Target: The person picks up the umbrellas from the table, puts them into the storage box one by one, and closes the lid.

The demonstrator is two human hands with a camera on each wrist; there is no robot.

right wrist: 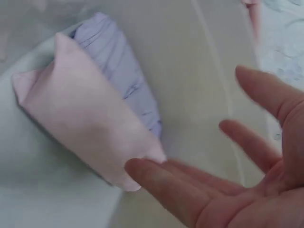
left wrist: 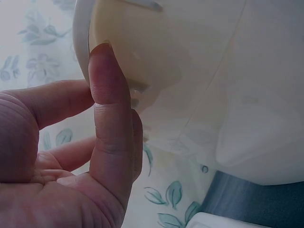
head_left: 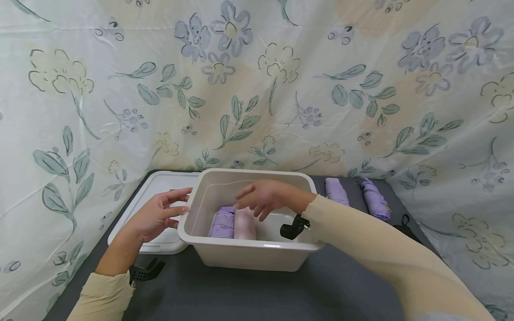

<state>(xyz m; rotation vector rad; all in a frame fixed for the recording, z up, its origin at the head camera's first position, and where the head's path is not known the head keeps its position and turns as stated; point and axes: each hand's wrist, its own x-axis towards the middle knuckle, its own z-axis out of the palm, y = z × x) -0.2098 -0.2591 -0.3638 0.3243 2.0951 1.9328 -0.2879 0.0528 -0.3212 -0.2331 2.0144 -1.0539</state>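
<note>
A cream plastic bin [head_left: 249, 257] stands on the dark tabletop. Inside it, a purple fabric roll [head_left: 222, 224] and a pale pink fabric roll [head_left: 244, 227] lie side by side toward the left. My right hand [head_left: 270, 196] hovers in the bin's opening with fingers spread and nothing held. In the right wrist view, one fingertip overlaps the end of the pink roll [right wrist: 90, 109]. At the bin's left rim, the fingertips of my left hand [head_left: 154, 217] touch the edge from outside, fingers loosely extended; the left wrist view shows them against the bin wall [left wrist: 190, 61].
A white lid [head_left: 134, 209] lies flat left of the bin, partly behind my left hand. Two more purple rolls [head_left: 336, 191] [head_left: 376, 199] rest at the back right. Near them is a black item [head_left: 409, 232], partly covered by my right sleeve. Floral curtain surrounds the table.
</note>
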